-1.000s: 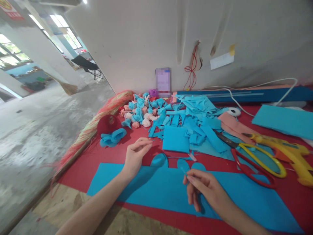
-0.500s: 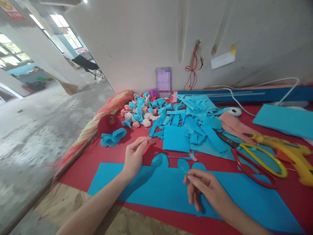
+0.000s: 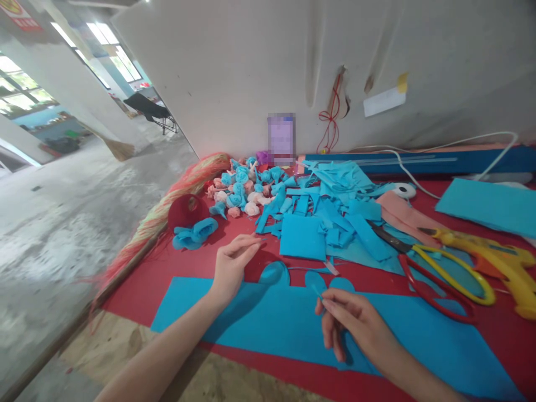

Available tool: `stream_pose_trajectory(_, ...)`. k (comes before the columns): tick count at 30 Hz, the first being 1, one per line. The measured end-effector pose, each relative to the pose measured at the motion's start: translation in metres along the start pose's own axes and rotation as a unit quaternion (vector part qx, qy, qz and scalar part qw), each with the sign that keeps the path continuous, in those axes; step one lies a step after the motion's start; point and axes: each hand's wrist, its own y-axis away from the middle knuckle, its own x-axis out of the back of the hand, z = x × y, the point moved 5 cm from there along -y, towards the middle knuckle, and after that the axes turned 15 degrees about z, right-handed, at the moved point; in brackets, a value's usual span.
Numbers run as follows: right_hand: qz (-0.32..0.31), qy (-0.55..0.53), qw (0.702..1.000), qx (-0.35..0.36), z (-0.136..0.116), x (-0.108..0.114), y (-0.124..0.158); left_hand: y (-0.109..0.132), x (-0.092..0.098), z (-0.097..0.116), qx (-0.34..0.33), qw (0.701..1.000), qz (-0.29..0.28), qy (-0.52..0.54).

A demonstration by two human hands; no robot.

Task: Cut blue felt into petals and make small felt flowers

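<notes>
My right hand (image 3: 355, 321) pinches the narrow end of a small blue paper petal (image 3: 314, 282) between thumb and fingertips, its rounded end pointing away from me. It hovers over a long blue paper sheet (image 3: 268, 321) on the red tabletop. Farther left, my left hand (image 3: 234, 259) is raised with thumb and index finger together; whatever sits at those fingertips is too small to make out. Beyond the sheet's far edge lie two more rounded blue petals (image 3: 277, 273), one partly behind my right hand. A square blue paper stack (image 3: 302, 237) rests past my left fingertips.
Blue paper scraps (image 3: 330, 201) and small blue, pink and white paper flowers (image 3: 237, 192) are heaped at the back. Scissors (image 3: 444, 273) and a yellow glue gun (image 3: 498, 254) lie at right. A red tape roll (image 3: 188, 211) stands at left beside pink-green fibre (image 3: 167, 206).
Both hands keep almost the same place and grip. The whole view has shifted very slightly; nothing has been picked up or let go.
</notes>
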Motion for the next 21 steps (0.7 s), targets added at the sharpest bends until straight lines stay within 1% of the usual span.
stream_pose_trajectory(21,0.000,0.009,1.000,0.001,-0.0033,-0.0014,0.0003,-0.0002,-0.0048,0.0019,0.010,0.999,0.001,0.041)
